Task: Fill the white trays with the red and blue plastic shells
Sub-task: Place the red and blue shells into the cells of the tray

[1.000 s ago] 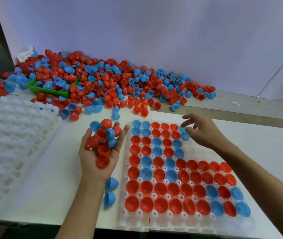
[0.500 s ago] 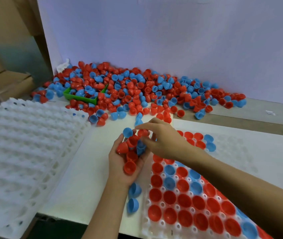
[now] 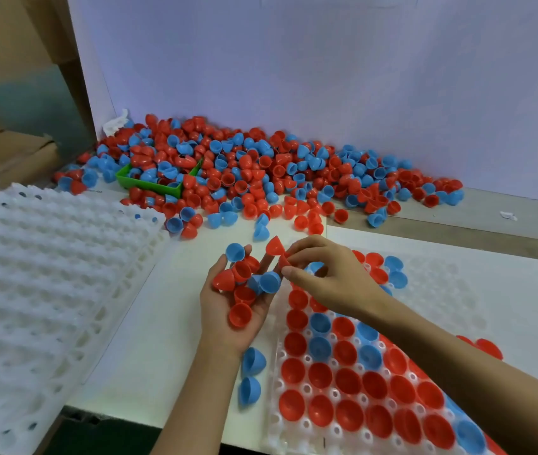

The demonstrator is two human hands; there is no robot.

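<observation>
Since a moment ago my right hand [image 3: 330, 277] has pinched one red shell [image 3: 283, 260] off the heap in my cupped left hand [image 3: 228, 310], which cradles about eight shells beside the half-filled tray [image 3: 293, 435]. I should turn it cup-up and seat it in the nearest bare pocket. Two blue shells [image 3: 251, 376] lie on the desk [image 3: 169, 307]; one empty stack of trays [image 3: 37, 290] waits left.

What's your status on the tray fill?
Left hand cupping shells. Right hand pinching a red shell from it. Tray partly filled, nothing blocking.
</observation>
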